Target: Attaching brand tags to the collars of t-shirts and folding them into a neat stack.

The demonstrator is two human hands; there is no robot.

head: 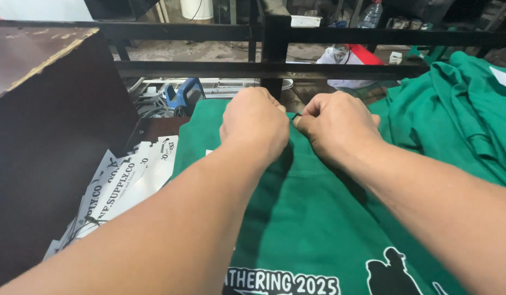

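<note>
- The left hand (255,123) is closed into a fist-like grip at the far edge of the green T-shirt (307,218), its fingers curled under and pinching the cloth near the collar.
- The right hand (335,123) is closed the same way just beside it, thumb and finger nipping a small fold of the green cloth between the two hands.
- The shirt lies spread flat across the centre of the frame, its white and black print at the bottom edge; holding the top edge at two close points keeps it taut and straight.
- A heap of green shirts (460,109) lies at the upper right.
- White printed sheets (127,180) lie stacked at the lower left, beside a dark board (51,136).
- A black metal frame (274,49) crosses the top.
</note>
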